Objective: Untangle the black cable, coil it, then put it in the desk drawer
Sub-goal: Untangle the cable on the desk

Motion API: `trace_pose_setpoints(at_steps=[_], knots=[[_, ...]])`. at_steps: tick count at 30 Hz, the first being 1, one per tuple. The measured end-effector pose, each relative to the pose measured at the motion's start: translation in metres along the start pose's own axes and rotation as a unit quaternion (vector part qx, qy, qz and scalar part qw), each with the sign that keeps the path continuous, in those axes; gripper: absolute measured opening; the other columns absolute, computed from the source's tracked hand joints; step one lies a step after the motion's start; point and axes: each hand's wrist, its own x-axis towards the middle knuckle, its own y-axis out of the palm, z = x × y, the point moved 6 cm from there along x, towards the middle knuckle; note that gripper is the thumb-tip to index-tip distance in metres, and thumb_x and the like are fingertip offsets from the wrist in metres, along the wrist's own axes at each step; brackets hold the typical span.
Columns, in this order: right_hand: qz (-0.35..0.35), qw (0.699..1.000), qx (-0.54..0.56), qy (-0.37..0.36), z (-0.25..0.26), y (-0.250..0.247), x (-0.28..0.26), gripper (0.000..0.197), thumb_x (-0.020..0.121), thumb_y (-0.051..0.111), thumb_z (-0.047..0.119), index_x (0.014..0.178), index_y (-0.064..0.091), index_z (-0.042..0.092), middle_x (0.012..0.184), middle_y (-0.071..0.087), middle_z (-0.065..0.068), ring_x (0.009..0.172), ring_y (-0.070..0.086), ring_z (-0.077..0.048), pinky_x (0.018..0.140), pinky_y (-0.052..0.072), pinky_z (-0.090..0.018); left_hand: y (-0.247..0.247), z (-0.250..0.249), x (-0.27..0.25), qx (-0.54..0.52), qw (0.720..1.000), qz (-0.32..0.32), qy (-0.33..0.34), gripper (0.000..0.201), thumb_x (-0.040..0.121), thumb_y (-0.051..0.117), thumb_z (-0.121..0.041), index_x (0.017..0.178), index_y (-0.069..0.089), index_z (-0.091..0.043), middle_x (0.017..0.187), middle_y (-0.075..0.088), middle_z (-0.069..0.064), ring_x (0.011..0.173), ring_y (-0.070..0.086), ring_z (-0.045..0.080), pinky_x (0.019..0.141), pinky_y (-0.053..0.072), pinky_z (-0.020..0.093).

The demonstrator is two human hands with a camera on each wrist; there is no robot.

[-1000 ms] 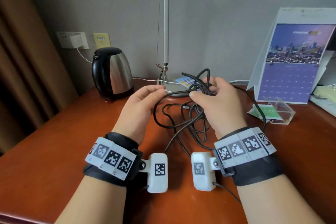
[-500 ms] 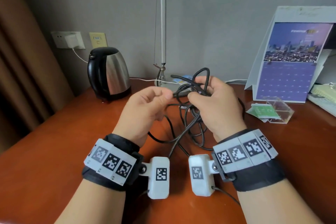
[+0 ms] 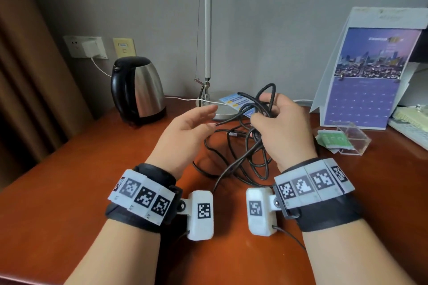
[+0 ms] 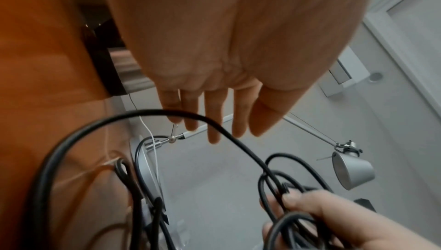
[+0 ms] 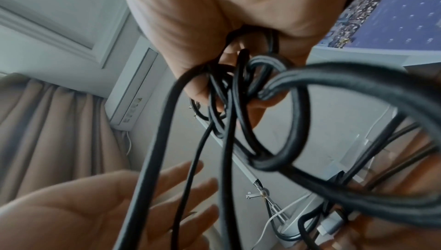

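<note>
Just in front of the lamp base (image 3: 222, 114), my left hand (image 3: 185, 132) has let go, fingers loose; right hand (image 3: 281, 127) grips the still-knotted black cable (image 3: 245, 159), so untangling continues.

Bare forearms, black wristbands (image 3: 141, 213), white blocks with black square-code markers, white camera housings (image 3: 200, 215), thin cable

Head view: soft, even, diffuse light; faint shadows under wrists on desk (image 3: 58, 192). Both wrist views: strong wide-angle distortion, motion blur, near black cable (image 5: 334, 82) out of focus.
</note>
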Motion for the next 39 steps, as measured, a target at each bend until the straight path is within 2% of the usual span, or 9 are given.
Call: trace_pose_setpoints(at_steps=[9,12,15,18,22,26,30,35,39], knots=[[0.042,0.998,0.017,-0.04,0.015,0.01,-0.006,0.034,0.076,0.072,0.019,0.095,0.066,0.047,0.094,0.073,0.018,0.086,0.07,-0.004,0.08,0.06,-0.033,0.013,-0.02,-0.006,-0.039,0.996,0.037,0.066,0.028,0.09,0.074,-0.033,0.086,0.07,-0.005,0.063,0.054,-0.005,0.061,0.042,0.016,0.062,0.033,0.027],[-0.006,0.999,0.017,-0.032,0.013,-0.002,-0.002,0.032,0.08,0.071,0.015,0.095,0.064,0.042,0.083,0.072,0.021,0.074,0.068,0.001,0.071,0.056,-0.022,0.002,-0.029,-0.01,-0.022,0.996,-0.03,0.087,0.02,0.097,0.069,-0.02,0.08,0.071,-0.01,0.059,0.057,-0.016,0.059,0.049,0.002,0.064,0.04,0.016],[-0.074,0.997,0.03,-0.004,0.004,-0.019,0.004,0.03,0.08,0.069,0.017,0.097,0.062,0.04,0.083,0.072,0.017,0.075,0.069,-0.005,0.074,0.058,-0.03,-0.032,-0.014,-0.004,-0.087,0.978,-0.174,0.079,0.031,0.103,0.062,-0.023,0.077,0.063,-0.006,0.061,0.052,0.0,0.065,0.048,0.016,0.068,0.041,0.024],[-0.089,0.996,0.031,0.005,0.002,-0.023,0.007,0.032,0.081,0.07,0.018,0.104,0.062,0.039,0.085,0.071,0.018,0.077,0.068,-0.003,0.073,0.055,-0.028,-0.05,0.008,0.002,-0.139,0.958,-0.251,0.026,0.023,0.105,0.054,-0.023,0.083,0.062,-0.019,0.077,0.07,0.0,0.081,0.059,0.02,0.082,0.042,0.032],[-0.063,0.998,0.019,0.0,0.003,-0.018,0.004,0.027,0.085,0.069,0.014,0.095,0.06,0.038,0.078,0.067,0.021,0.064,0.063,0.007,0.059,0.048,-0.015,-0.033,0.013,0.008,-0.074,0.982,-0.172,-0.013,0.029,0.098,0.064,-0.016,0.125,0.069,-0.022,0.118,0.073,-0.009,0.113,0.063,-0.004,0.101,0.042,0.024],[-0.043,0.999,-0.022,-0.019,0.006,-0.017,0.003,0.026,0.085,0.069,0.015,0.091,0.06,0.039,0.073,0.065,0.022,0.065,0.059,0.012,0.052,0.04,-0.005,-0.033,-0.001,0.004,0.031,0.986,-0.163,-0.001,0.073,0.086,0.069,-0.054,0.153,0.043,-0.044,0.163,0.036,-0.017,0.155,0.017,0.003,0.127,0.016,0.036],[-0.015,0.998,-0.044,-0.035,0.008,-0.011,0.002,0.025,0.086,0.068,0.014,0.102,0.064,0.032,0.08,0.067,0.02,0.072,0.059,0.01,0.054,0.039,-0.004,-0.023,-0.026,-0.003,0.201,0.97,-0.121,0.072,0.064,0.091,0.059,-0.058,0.151,0.041,-0.047,0.17,0.018,-0.013,0.158,-0.011,0.009,0.127,-0.006,0.042],[-0.002,0.997,-0.064,-0.043,0.011,-0.009,0.0,0.023,0.085,0.068,0.016,0.099,0.064,0.034,0.078,0.067,0.021,0.074,0.06,0.005,0.052,0.039,-0.006,-0.007,-0.029,-0.001,0.199,0.97,-0.055,0.126,0.036,0.096,0.07,-0.04,0.132,0.065,-0.035,0.131,0.051,-0.041,0.145,0.03,-0.011,0.129,0.009,0.035],[-0.001,0.997,-0.065,-0.046,0.014,-0.004,-0.003,0.025,0.083,0.068,0.021,0.103,0.065,0.037,0.078,0.068,0.024,0.076,0.062,0.006,0.058,0.041,-0.007,0.006,-0.029,-0.003,0.129,0.985,-0.014,0.115,0.016,0.095,0.074,-0.024,0.111,0.075,-0.021,0.108,0.073,-0.015,0.099,0.064,-0.011,0.087,0.043,0.007]])
